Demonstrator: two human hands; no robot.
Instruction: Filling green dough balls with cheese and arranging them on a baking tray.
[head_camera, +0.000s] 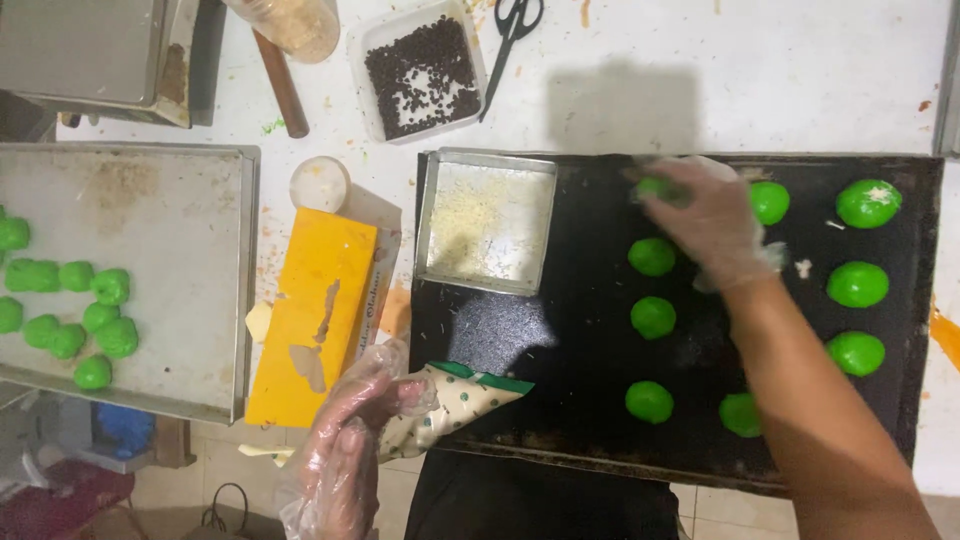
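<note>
My right hand (705, 220), in a clear plastic glove, reaches over the black baking tray (560, 400) and presses a green dough ball (655, 188) at the tray's far side. Several other green dough balls (653, 317) lie in rows on the tray. My left hand (345, 440), also gloved, hangs off the table's near edge and holds a white piping bag with green dots (455, 400), its tip resting on the tray's near left corner.
A small square tin of grated white shreds (487, 220) sits on the tray's left end. A yellow box (315, 315), a metal tray (150, 180) with green dough pieces (70, 320), a tub of chocolate chips (422, 72), scissors (512, 35) and a rolling pin (281, 88) lie around.
</note>
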